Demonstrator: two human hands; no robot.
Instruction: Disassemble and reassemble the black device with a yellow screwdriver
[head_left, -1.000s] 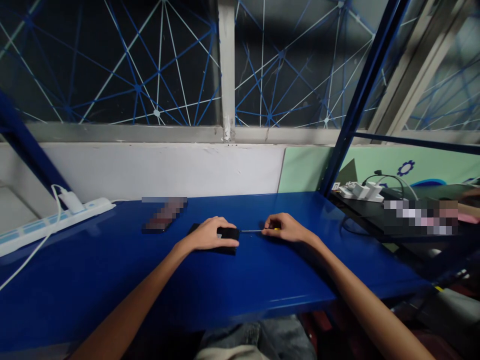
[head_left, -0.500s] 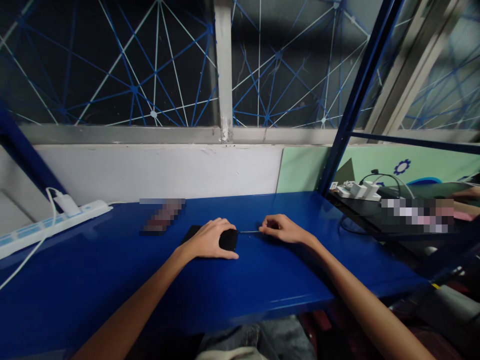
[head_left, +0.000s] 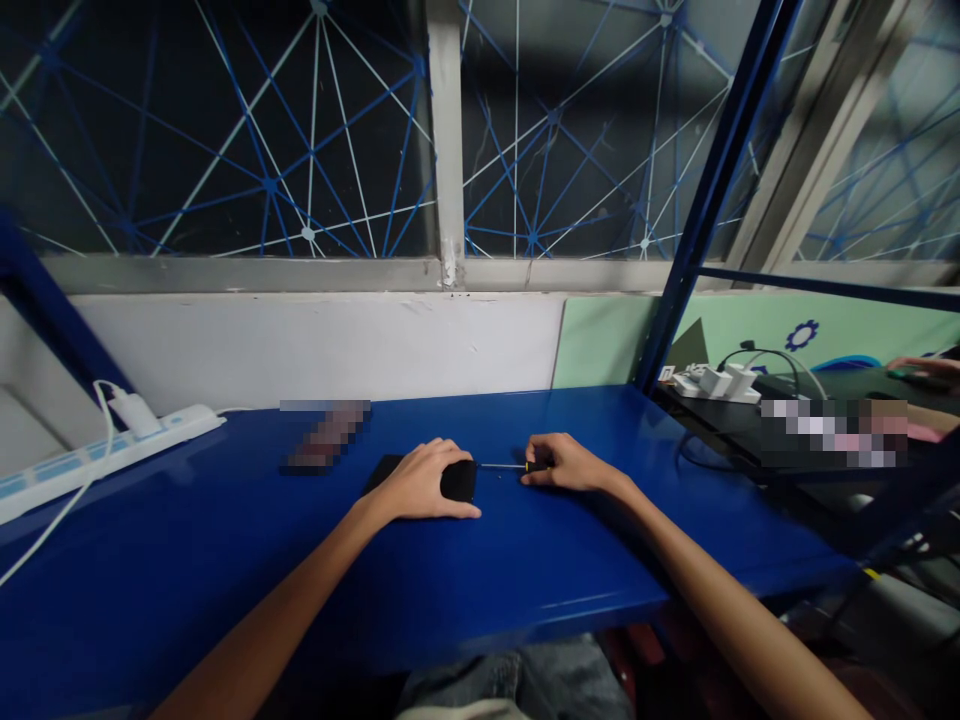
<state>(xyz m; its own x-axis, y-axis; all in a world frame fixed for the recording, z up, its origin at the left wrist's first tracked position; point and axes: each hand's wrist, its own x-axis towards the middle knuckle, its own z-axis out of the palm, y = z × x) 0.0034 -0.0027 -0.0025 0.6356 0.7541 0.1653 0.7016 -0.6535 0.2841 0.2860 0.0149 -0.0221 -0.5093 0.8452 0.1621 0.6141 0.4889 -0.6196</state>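
Observation:
A flat black box-like object (head_left: 458, 481) lies on the blue table (head_left: 450, 570). My left hand (head_left: 429, 482) is wrapped over it, thumb along the near side and fingers on the far side, pressing it to the tabletop. What kind of object it is I cannot make out. My right hand (head_left: 559, 462) is closed around the dark handle of a screwdriver (head_left: 504, 466), with a bit of yellow at the front of the handle. The thin metal shaft points left, its tip at or very near the right end of the black object. A tiny speck lies just below the shaft.
To the left lies a white power strip (head_left: 176, 424) with a plugged-in charger and cable. A blurred-out item (head_left: 326, 437) rests behind my left hand. Blue frame posts (head_left: 694, 220) rise at both sides. On the right, another person's hand (head_left: 930, 372) is over a black table.
The fingers of my right hand have loosened and shifted on the screwdriver, so its handle shows more now. My left hand keeps its hold on the black object.

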